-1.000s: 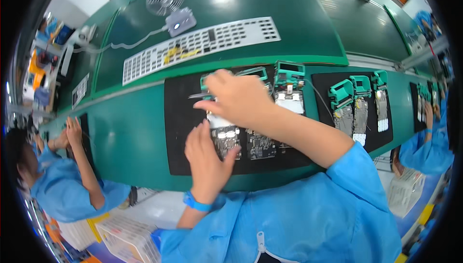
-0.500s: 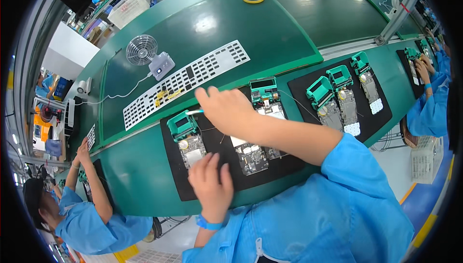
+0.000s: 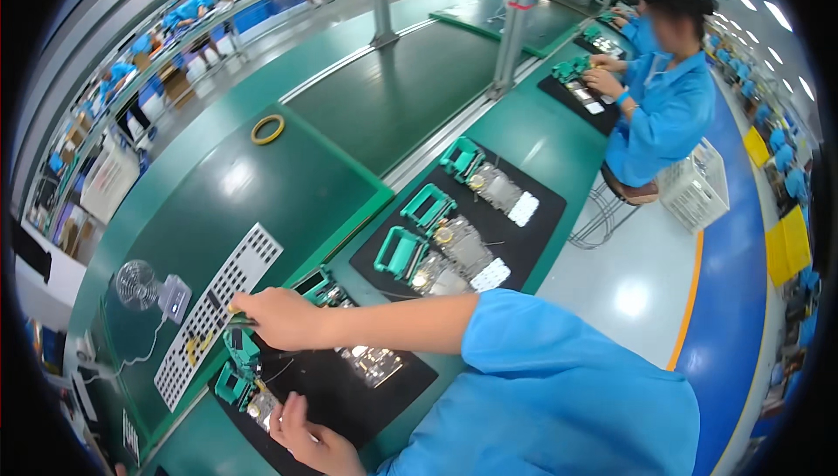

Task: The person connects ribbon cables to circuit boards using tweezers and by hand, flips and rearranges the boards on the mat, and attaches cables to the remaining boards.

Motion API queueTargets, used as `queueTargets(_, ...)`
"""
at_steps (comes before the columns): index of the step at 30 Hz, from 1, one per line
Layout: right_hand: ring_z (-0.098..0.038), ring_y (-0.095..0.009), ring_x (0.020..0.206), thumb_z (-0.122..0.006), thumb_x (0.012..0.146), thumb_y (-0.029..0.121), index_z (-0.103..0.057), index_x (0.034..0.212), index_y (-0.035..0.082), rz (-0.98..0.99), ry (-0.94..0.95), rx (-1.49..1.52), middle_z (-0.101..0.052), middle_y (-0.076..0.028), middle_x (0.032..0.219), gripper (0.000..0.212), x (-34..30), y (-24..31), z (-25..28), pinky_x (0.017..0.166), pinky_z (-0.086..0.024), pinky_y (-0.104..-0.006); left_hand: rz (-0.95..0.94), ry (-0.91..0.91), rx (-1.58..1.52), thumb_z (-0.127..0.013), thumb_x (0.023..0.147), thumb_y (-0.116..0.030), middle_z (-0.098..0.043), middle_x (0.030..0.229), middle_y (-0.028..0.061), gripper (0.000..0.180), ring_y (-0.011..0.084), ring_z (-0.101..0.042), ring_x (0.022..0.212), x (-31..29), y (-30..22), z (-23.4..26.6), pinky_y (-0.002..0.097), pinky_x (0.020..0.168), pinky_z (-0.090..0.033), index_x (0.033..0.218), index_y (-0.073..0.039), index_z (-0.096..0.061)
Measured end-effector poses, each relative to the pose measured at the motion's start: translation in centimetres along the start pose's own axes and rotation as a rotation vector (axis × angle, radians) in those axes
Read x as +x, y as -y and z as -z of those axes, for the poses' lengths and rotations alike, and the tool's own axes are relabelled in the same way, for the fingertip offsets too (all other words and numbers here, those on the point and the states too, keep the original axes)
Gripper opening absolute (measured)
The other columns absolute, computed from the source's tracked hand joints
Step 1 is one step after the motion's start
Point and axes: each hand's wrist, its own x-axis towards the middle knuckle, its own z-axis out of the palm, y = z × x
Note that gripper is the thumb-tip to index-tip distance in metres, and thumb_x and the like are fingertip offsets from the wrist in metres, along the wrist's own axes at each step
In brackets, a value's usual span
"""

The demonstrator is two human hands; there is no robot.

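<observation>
My right hand reaches across to the mat's far left, fingers pinched. A thin dark piece shows at its fingertips; its kind is unclear. Just below is a teal frame, and whether the fingers touch it I cannot tell. My left hand, loosely spread and holding nothing, hovers beside a circuit board joined to another teal frame. Both lie on a black mat. Under my right forearm another board shows in part, with a teal-framed unit just beyond the arm.
A second black mat carries several teal frames with boards. Past the bench's green edge lie a white perforated plate, a small fan and a yellow tape roll. A co-worker sits at the right beside a white crate.
The view has swung right, bringing more of the co-worker and aisle into sight. My right hand stays pinched, now over a teal frame; my left hand remains near the left board.
</observation>
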Motion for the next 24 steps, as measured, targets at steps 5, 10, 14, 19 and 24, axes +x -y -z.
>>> queueTargets(5,-0.069,-0.027,0.063,-0.065,0.078,0.013,-0.047,0.104,-0.001,-0.062,-0.015,-0.758,-0.058,-0.016,0.09,0.035,-3.5,0.7,1.1,0.054,-0.056,-0.0343,0.062,0.397,-0.249,-0.068,0.078,-0.006,-0.057,0.12,0.022,0.047,0.0411,-0.049,0.115,-2.2,-0.3,-4.4,0.0505,0.101,-0.038,0.123,0.001,-0.055)
queueTargets(10,-0.068,-0.027,0.067,-0.07,0.08,0.026,-0.048,0.106,0.007,-0.129,0.001,-0.831,-0.056,-0.012,0.092,0.039,-4.4,-1.8,3.9,0.052,-0.056,-0.0367,0.1,0.413,-0.09,-0.077,0.078,-0.033,-0.036,0.139,0.035,0.08,0.0498,-0.034,0.132,-0.8,-5.0,-8.5,0.0579,0.107,-0.029,0.141,-0.001,-0.04)
queueTargets(14,-0.069,-0.032,0.072,-0.075,0.078,0.024,-0.049,0.105,0.007,-0.087,-0.021,-0.716,-0.056,-0.013,0.097,0.042,-4.0,-1.2,4.0,0.06,-0.057,-0.0399,0.225,0.269,-0.337,-0.082,0.069,-0.014,-0.034,0.139,0.0302,0.078,0.0484,-0.033,0.131,-1.1,-4.4,-9.4,0.0547,0.108,-0.029,0.137,-0.004,-0.045)
queueTargets(19,-0.065,-0.04,0.084,-0.067,0.081,0.007,-0.052,0.117,0.006,-0.039,-0.177,-0.445,-0.065,-0.017,0.093,0.039,-3.1,-2.8,5.9,0.072,-0.052,-0.0476,0.437,0.161,-0.821,-0.062,0.07,0.016,-0.039,0.141,0.0201,0.061,0.0383,-0.048,0.125,0.1,-4.1,-9.2,0.0401,0.102,-0.043,0.125,-0.008,-0.056)
queueTargets(24,-0.066,-0.024,0.078,-0.067,0.088,0.007,-0.052,0.127,0.005,-0.305,-0.123,-0.143,-0.066,-0.01,0.092,0.042,-3.4,-3.0,7.5,0.071,-0.051,-0.0334,0.421,0.052,-0.863,-0.049,0.073,0.019,-0.052,0.135,0.0179,0.052,0.0361,-0.054,0.119,0.2,-3.6,-8.7,0.0403,0.1,-0.045,0.117,-0.006,-0.062)
